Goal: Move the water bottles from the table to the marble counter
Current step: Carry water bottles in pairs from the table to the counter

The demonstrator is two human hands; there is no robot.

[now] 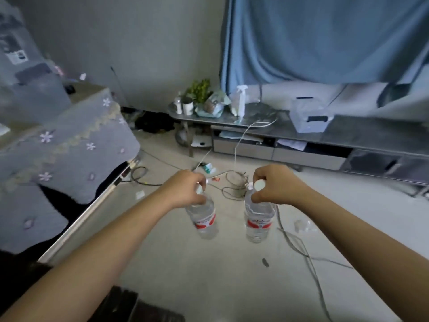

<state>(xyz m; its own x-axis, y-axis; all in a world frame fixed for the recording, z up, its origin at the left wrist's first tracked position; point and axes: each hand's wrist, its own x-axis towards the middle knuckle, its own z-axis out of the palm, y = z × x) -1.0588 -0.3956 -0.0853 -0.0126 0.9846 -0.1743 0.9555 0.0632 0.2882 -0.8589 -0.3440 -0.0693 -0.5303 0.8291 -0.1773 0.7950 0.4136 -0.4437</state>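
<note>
Both forearms are stretched forward from the lower corners of the frame and converge toward its centre; the left hand (189, 190) is held knuckles-up just left of centre, and the right hand (271, 185) is held at about the same height just right of centre. The fingers of the left hand are curled tightly downward round the neck of the left bottle (204, 219), whose white cap is mostly hidden beneath them; the bottle is hung from that grip with its base tilted slightly toward the right of the frame. The fingers of the right hand are curled and pinched round the neck of the right bottle (258, 220), whose white cap (260, 184) is seen between thumb and fingers; this bottle is hung nearly upright. Both bottles are clear, filled, and banded with red-and-white labels; they are held side by side, apart from each other, in the air above the pale floor (209, 275). A grey marble-look counter (348, 133) is seen across the upper right of the frame, below a blue curtain (325, 38); a spray bottle (240, 101) and a small plant (199, 89) are stood on its left end. Loose cables (234, 189) are strewn over the floor beyond the hands; a cloth-covered piece of furniture (65, 145) is seen at the left edge.
</note>
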